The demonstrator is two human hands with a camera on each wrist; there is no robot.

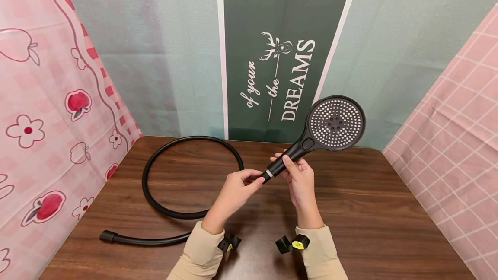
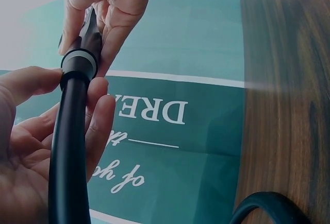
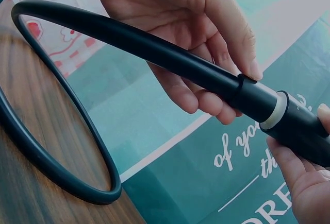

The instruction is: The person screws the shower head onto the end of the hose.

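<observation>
Above the table, a black handheld shower head (image 1: 336, 122) tilts up to the right with its dotted spray face toward me. My right hand (image 1: 301, 180) grips its handle, thumb along the near side. My left hand (image 1: 237, 191) pinches the black connector (image 3: 255, 98) of the shower hose (image 2: 69, 157) between thumb and fingers, at the handle's lower end. Connector and handle are in line, and a pale ring (image 3: 275, 110) shows between them. From the connector the hose passes over the left palm and loops down to the table.
The hose loop lies on the left of the brown wooden table (image 1: 369, 211), its free end (image 1: 108, 236) near the front left. Behind stands a green cloth backdrop (image 1: 256, 128). Pink patterned cloths hang at both sides. Small black wrist devices (image 1: 292, 243) sit at the cuffs.
</observation>
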